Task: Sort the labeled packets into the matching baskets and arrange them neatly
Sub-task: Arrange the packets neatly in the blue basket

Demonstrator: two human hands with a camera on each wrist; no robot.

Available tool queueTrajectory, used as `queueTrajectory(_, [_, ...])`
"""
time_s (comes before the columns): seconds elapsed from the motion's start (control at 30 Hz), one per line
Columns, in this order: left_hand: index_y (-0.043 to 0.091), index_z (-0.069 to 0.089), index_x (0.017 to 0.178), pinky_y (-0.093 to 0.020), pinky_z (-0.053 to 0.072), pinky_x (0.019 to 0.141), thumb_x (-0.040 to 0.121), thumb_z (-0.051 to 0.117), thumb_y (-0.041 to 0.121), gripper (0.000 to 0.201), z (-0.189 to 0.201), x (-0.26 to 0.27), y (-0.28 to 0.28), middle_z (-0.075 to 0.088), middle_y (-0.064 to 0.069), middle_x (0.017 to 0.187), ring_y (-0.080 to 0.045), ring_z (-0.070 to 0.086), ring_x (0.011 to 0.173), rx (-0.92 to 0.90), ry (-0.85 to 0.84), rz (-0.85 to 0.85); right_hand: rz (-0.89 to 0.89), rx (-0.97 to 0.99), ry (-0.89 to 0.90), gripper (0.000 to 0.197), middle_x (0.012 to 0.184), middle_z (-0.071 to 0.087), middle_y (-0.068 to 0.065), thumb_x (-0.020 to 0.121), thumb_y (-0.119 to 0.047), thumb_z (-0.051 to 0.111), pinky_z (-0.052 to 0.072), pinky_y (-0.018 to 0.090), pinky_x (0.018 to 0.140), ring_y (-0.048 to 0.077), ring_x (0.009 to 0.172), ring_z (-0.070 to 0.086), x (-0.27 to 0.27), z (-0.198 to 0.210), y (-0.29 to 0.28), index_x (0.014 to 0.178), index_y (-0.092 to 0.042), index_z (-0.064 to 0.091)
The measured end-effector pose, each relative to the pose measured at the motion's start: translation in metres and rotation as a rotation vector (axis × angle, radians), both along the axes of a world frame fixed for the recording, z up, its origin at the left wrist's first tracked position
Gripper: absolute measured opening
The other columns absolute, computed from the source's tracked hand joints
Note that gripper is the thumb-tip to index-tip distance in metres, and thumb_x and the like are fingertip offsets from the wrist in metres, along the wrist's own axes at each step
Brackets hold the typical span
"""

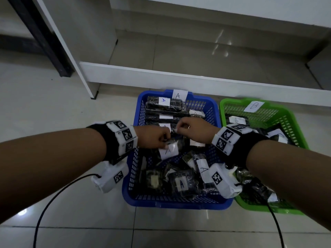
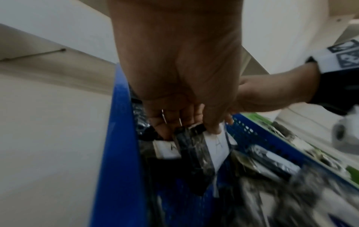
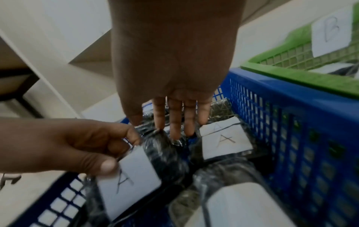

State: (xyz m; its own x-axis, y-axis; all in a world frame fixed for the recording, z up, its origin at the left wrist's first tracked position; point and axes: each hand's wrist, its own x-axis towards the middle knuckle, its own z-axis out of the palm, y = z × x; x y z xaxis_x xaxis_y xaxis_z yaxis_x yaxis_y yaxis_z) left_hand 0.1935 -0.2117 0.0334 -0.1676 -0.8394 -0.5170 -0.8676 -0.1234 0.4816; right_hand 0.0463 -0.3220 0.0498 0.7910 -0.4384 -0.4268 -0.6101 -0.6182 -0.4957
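Over the blue basket (image 1: 172, 204) tagged "A" (image 1: 177, 95), both hands hold one black packet (image 1: 168, 149) with a white "A" label. My left hand (image 1: 166, 140) pinches its near end beside the label (image 2: 215, 147). My right hand (image 1: 176, 128) pinches the far end, fingers pointing down onto the wrapping (image 3: 165, 153). Several A packets lie in a neat row (image 1: 164, 106) at the basket's back. Others lie loose at the front (image 1: 181, 184). The green basket (image 1: 231, 104) tagged "B" (image 1: 254, 106) stands right of it and holds B packets (image 1: 237, 120).
Both baskets sit on a glossy tiled floor (image 1: 53, 104). A white shelf base (image 1: 161, 76) runs just behind them, with a black post (image 1: 44, 42) at the far left. Black cables (image 1: 44, 212) trail from both wrist cameras across the floor near me.
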Motion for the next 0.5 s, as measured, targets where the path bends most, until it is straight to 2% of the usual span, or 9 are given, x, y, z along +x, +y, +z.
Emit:
queueTrajectory(0.1, [0.012, 0.046, 0.124, -0.027, 0.041, 0.081, 0.098, 0.047, 0.028, 0.031, 0.008, 0.010, -0.008, 0.057, -0.006, 0.111, -0.018, 0.052, 0.096, -0.023, 0.043, 0.105, -0.004, 0.145, 0.021, 0.035, 0.104, 0.059, 0.000, 0.092, -0.041, 0.054, 0.042, 0.024, 0.075, 0.016, 0.093, 0.055, 0.004, 0.007, 0.003, 0.116, -0.017, 0.061])
queueTrajectory(0.2, [0.014, 0.046, 0.132, -0.026, 0.040, 0.087, 0.101, 0.040, 0.027, 0.035, 0.013, 0.014, -0.009, 0.056, -0.007, 0.118, -0.017, 0.052, 0.100, -0.058, 0.050, 0.148, -0.069, 0.228, -0.016, 0.038, 0.102, 0.061, 0.005, 0.089, -0.033, 0.063, 0.048, 0.027, 0.073, 0.021, 0.086, 0.059, 0.004, 0.005, 0.002, 0.121, -0.014, 0.056])
queueTrajectory(0.23, [0.014, 0.045, 0.133, -0.027, 0.040, 0.088, 0.101, 0.038, 0.027, 0.036, 0.014, 0.013, -0.008, 0.056, -0.007, 0.119, -0.019, 0.053, 0.103, -0.068, 0.040, 0.161, -0.115, 0.261, -0.043, 0.037, 0.097, 0.061, 0.004, 0.088, -0.030, 0.064, 0.050, 0.027, 0.068, 0.020, 0.078, 0.059, 0.003, 0.004, 0.001, 0.119, -0.012, 0.055])
queueTrajectory(0.27, [0.013, 0.046, 0.132, -0.029, 0.041, 0.088, 0.101, 0.036, 0.029, 0.036, 0.013, 0.014, -0.007, 0.057, -0.008, 0.120, -0.020, 0.053, 0.103, -0.070, 0.021, 0.170, -0.152, 0.277, -0.063, 0.034, 0.089, 0.060, 0.001, 0.088, -0.028, 0.065, 0.050, 0.021, 0.057, 0.016, 0.069, 0.057, 0.003, 0.003, 0.001, 0.117, -0.011, 0.055])
queueTrajectory(0.3, [0.013, 0.047, 0.129, -0.030, 0.042, 0.086, 0.101, 0.036, 0.031, 0.035, 0.012, 0.014, -0.006, 0.057, -0.009, 0.119, -0.020, 0.054, 0.101, -0.074, -0.015, 0.162, -0.166, 0.272, -0.065, 0.031, 0.083, 0.057, -0.002, 0.088, -0.026, 0.065, 0.045, 0.016, 0.048, 0.012, 0.062, 0.053, 0.003, 0.002, 0.002, 0.113, -0.011, 0.055])
queueTrajectory(0.33, [0.013, 0.048, 0.123, -0.031, 0.044, 0.084, 0.100, 0.038, 0.033, 0.032, 0.012, 0.015, -0.003, 0.058, -0.008, 0.116, -0.019, 0.054, 0.096, -0.088, -0.082, 0.124, -0.160, 0.252, -0.052, 0.027, 0.080, 0.056, -0.003, 0.087, -0.026, 0.066, 0.041, 0.013, 0.044, 0.009, 0.060, 0.050, 0.003, 0.002, 0.002, 0.108, -0.012, 0.055])
queueTrajectory(0.4, [0.015, 0.049, 0.113, -0.034, 0.046, 0.085, 0.096, 0.045, 0.040, 0.031, 0.014, 0.016, 0.004, 0.060, -0.006, 0.111, -0.019, 0.057, 0.092, -0.176, -0.323, -0.012, -0.117, 0.199, -0.005, 0.023, 0.086, 0.056, -0.003, 0.084, -0.026, 0.069, 0.042, 0.017, 0.054, 0.009, 0.067, 0.050, 0.002, 0.001, 0.001, 0.100, -0.016, 0.055])
queueTrajectory(0.47, [0.020, 0.053, 0.113, -0.035, 0.038, 0.092, 0.091, 0.049, 0.047, 0.036, 0.018, 0.016, 0.012, 0.062, 0.000, 0.111, -0.020, 0.058, 0.099, -0.293, -0.597, -0.196, -0.078, 0.182, 0.039, 0.023, 0.094, 0.055, -0.002, 0.082, -0.024, 0.071, 0.043, 0.024, 0.067, 0.012, 0.075, 0.052, 0.000, 0.000, 0.000, 0.097, -0.017, 0.055])
queueTrajectory(0.5, [0.022, 0.055, 0.115, -0.037, 0.033, 0.095, 0.089, 0.049, 0.052, 0.041, 0.020, 0.014, 0.016, 0.061, 0.002, 0.113, -0.020, 0.056, 0.104, -0.296, -0.688, -0.289, -0.065, 0.189, 0.057, 0.023, 0.094, 0.055, -0.002, 0.082, -0.023, 0.071, 0.044, 0.025, 0.067, 0.012, 0.074, 0.052, -0.002, -0.001, 0.000, 0.098, -0.017, 0.056])
